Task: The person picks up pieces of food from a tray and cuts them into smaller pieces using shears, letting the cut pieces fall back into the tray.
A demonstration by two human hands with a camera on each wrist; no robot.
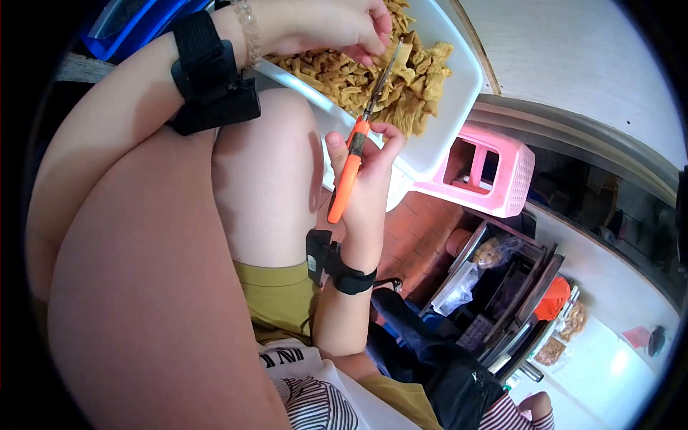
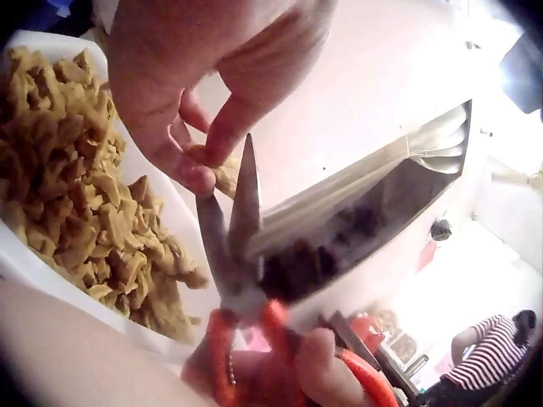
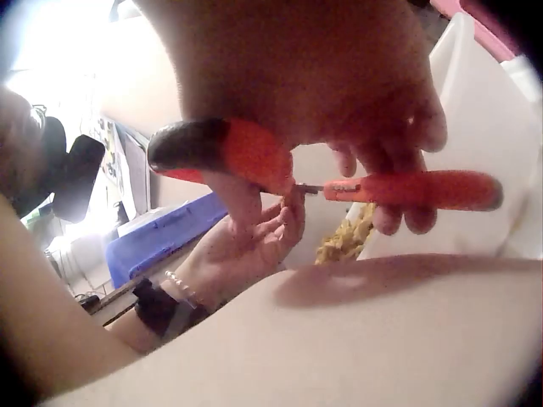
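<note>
In the head view a white tub (image 1: 466, 79) holds a heap of yellow-brown, wrinkled, soft-looking pieces (image 1: 423, 89). Over the heap, my left hand (image 1: 333, 29), with a beaded bracelet at its wrist, pinches one small yellow-brown piece (image 2: 225, 176) between thumb and fingers. My right hand (image 1: 369, 168) grips a pair of scissors (image 1: 356, 140) with orange and black handles. Their blades (image 2: 246, 203) stand parted in the left wrist view, with the pinched piece right at them. In the right wrist view, fingers and thumb wrap the spread handles (image 3: 407, 188).
A pink plastic stool (image 1: 512, 172) stands beside the tub. Blue containers (image 1: 129, 29) are behind the left arm. Bare legs lie close under both arms. Beyond, a rack (image 1: 494, 251) carries bagged goods, and a person in a striped top (image 2: 492, 352) is further off.
</note>
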